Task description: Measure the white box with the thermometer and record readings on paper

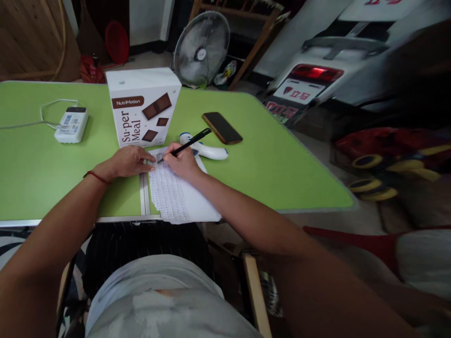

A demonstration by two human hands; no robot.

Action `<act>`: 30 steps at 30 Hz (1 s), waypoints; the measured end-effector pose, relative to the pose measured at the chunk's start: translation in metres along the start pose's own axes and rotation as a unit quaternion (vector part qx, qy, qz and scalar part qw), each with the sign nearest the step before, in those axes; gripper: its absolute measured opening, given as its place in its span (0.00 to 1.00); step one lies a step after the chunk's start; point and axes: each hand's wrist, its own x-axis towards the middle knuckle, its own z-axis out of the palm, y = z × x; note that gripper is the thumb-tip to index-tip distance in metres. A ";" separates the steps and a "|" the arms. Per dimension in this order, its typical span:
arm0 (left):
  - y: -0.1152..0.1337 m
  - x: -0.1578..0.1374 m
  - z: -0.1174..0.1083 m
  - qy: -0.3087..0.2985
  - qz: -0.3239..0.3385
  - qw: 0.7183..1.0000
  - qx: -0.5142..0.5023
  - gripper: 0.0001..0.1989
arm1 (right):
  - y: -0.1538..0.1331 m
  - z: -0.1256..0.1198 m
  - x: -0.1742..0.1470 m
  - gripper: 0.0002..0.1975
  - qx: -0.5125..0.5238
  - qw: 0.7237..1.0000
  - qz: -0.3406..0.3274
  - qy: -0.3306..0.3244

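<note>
My right hand (181, 162) is closed around a black pen (192, 141), its tip down on a handwritten sheet of paper (171, 195). Rows of small writing fill the sheet's left part, and a whiter paper area shows to the right, partly under my forearm. My left hand (130, 161) rests at the paper's upper left edge, thumb and forefinger stretched out and slightly apart, fingertips touching the sheet. Just beyond my right hand lies a white and blue handheld device (213, 152), partly hidden by the hand and pen. A white "Su-per Meal" box (144, 110) stands upright behind my left hand.
On the green table (268, 173) lie a dark smartphone (222, 127) and a white power adapter (72, 124) with cables. Past the far edge stands a fan (201, 49). A white scooter (306, 77) is at the right, beside yellow and red items on the floor.
</note>
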 end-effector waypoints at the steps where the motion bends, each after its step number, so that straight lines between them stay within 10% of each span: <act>1: 0.000 0.000 0.000 -0.001 -0.001 1.000 0.001 0.16 | 0.000 0.000 0.000 0.10 0.002 1.000 0.000 -0.002; 30: 0.001 0.000 -0.001 -0.002 -0.001 1.000 0.006 0.17 | -0.006 -0.002 -0.001 0.13 -0.009 1.000 0.026 0.010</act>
